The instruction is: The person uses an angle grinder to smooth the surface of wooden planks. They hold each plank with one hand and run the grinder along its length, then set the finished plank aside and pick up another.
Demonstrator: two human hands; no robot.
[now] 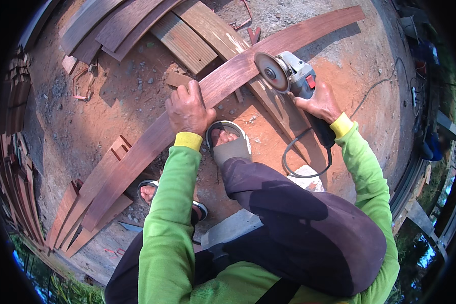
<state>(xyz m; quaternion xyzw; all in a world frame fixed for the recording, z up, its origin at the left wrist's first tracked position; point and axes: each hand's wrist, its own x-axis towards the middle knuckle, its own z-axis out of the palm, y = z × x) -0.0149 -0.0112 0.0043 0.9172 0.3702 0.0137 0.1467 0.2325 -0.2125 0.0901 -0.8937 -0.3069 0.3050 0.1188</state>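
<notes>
A long reddish-brown wooden plank (231,78) runs slantwise across the view, from lower left to upper right. My left hand (189,108) grips it near its middle, fingers over the far edge. In my right hand (321,102) is an angle grinder (299,72) with a red switch and a dark handle. Its round disc (272,72) stands at the plank's near edge and overlaps it in view; whether they touch I cannot tell. Under the plank, a wooden beam (271,104) with pale cut marks lies on the ground. My sandalled foot (228,138) rests close to my left hand.
The grinder's cord (285,159) loops beside my right knee. Thick timber blocks (186,43) lie beyond the plank, with stacked curved boards (129,22) at upper left. More cut boards (95,182) sit under the plank's lower end. A pale stone block (231,228) is below me.
</notes>
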